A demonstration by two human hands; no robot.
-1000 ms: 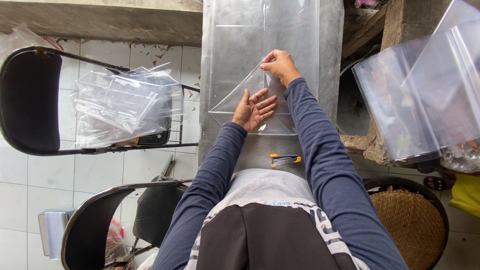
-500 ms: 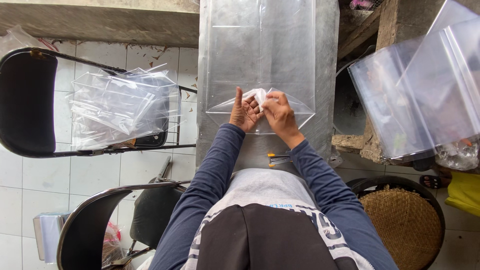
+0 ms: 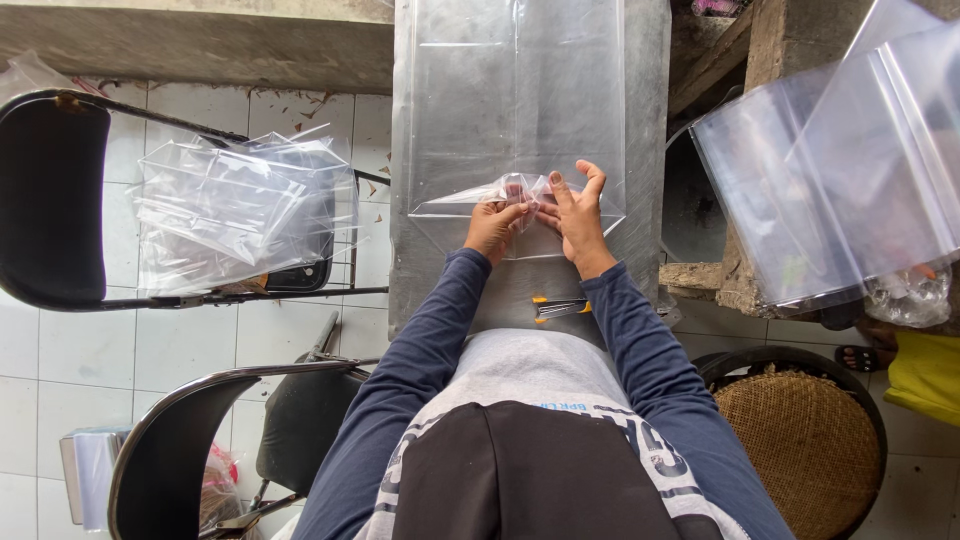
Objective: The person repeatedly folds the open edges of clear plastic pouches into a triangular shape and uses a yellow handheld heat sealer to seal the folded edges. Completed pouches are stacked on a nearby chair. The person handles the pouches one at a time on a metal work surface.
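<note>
A: Plastic bag (image 3: 515, 110) is seen in the head view laid flat on the grey metal table (image 3: 645, 120), its long axis running away from the person, the far end toward the concrete ledge (image 3: 190, 45) and the near end at the hands

B: What is held by each hand?

A: The near edge of the bag is gathered into a crumpled fold (image 3: 517, 188). It is pinched by the left hand (image 3: 492, 227), fingers curled closed on the film. The right hand (image 3: 578, 215) is laid just beside it with fingers spread, fingertips pressed on the same fold; neither hand is released

B: How should the fold be handled well?

A: As a judgement: the film should be kept taut across its width, the pinch kept small, and the crease pressed square to the long axis, so that the side edges stay aligned and no air is trapped. The bag's corners at left and right are seen to lift slightly, so even pressure is advised

B: What else is seen nearby?

A: A small yellow-handled tool (image 3: 558, 307) is lying on the table edge between the forearms. A heap of clear bags (image 3: 235, 210) is piled on the black folding chair (image 3: 50, 200) at the left. More clear sheets (image 3: 840, 170) are stacked at the right, above a woven basket (image 3: 800, 450)
</note>
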